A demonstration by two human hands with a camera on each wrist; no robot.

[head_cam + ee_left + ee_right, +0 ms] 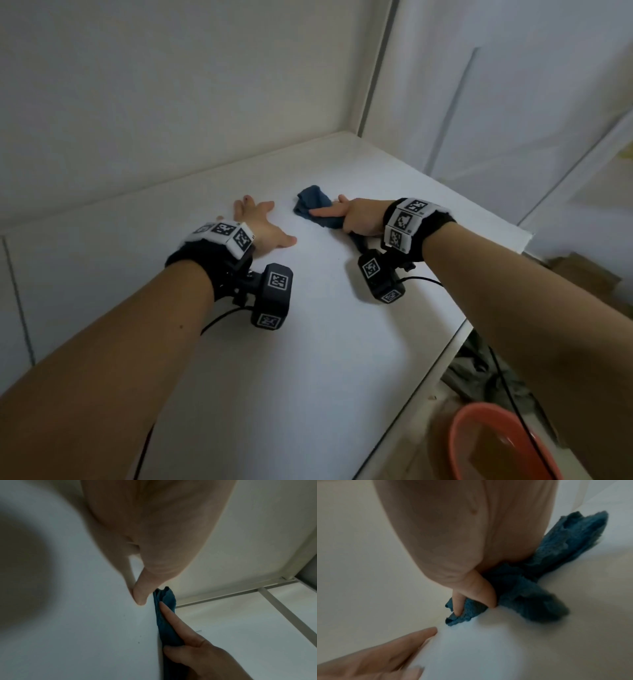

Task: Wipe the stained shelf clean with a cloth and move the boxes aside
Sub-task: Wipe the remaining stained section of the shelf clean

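Note:
A bunched dark blue cloth [317, 209] lies on the white shelf [308, 325], held against it by my right hand [352, 219]. The fingers curl round the cloth, with the index finger stretched along its top. In the right wrist view the cloth [527, 588] spills out beyond the thumb and fingers [481, 589]. My left hand [262, 226] rests flat on the shelf just left of the cloth, fingers spread. In the left wrist view its thumb [142, 593] presses the white surface beside the cloth [167, 616]. A few tiny dark specks [139, 638] mark the shelf. No boxes are in view.
White walls close the shelf at the back and left, meeting a vertical post [375, 68] at the far corner. The shelf's front edge [442, 353] runs down the right. Below it sit an orange basin [500, 442], a dark rag [479, 373] and brown cardboard [582, 274].

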